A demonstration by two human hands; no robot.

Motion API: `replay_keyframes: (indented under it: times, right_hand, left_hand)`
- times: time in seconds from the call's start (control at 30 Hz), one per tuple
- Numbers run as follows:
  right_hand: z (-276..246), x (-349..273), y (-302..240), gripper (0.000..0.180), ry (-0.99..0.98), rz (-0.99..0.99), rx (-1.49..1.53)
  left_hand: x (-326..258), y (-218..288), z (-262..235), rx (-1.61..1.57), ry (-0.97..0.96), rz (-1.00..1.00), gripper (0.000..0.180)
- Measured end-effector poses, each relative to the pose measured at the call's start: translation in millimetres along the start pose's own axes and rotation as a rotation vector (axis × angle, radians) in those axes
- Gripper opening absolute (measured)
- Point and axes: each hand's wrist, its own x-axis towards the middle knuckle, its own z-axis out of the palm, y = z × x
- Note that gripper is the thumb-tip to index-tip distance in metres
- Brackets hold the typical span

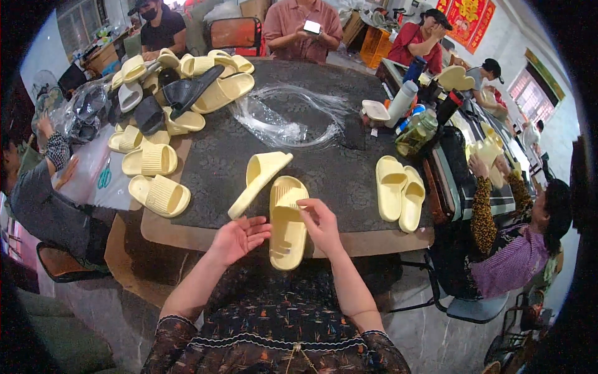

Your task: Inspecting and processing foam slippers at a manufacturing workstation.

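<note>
A pale yellow slide slipper (287, 234) with a ribbed strap is right in front of me, its heel end reaching over the near table edge. My right hand (322, 226) grips it by the right side of the strap. My left hand (242, 239) is open, palm turned up, with its fingertips close to the slipper's left edge. Just beyond that hand, a second yellow slipper (260, 176) lies tilted on its side. To the right, a pair of yellow slippers (391, 190) sits side by side on the dark tabletop (339, 187).
Yellow, black and grey slippers (215, 93) are heaped at the far left, with several yellow ones (159, 194) nearer. Clear plastic bags (280, 118) lie mid-table. Bottles (403, 103) and a jar (416, 132) stand at the right. Co-workers sit around; teal scissors (104, 174) lie left.
</note>
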Motion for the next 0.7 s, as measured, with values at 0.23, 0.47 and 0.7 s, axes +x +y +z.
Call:
replay_keyframes:
  times: [0.23,0.47,0.7]
  right_hand:
    - [8,6,4,0.034,0.109,-0.145,-0.537]
    - [12,9,11,0.044,0.092,-0.114,-0.529]
    - [2,7,16,0.041,0.157,-0.01,-0.384]
  left_hand:
    - [-31,6,80,1.466,0.105,0.748,0.033]
    - [39,26,32,2.228,0.961,0.521,0.096]
    - [22,45,16,0.965,0.28,0.469,0.055]
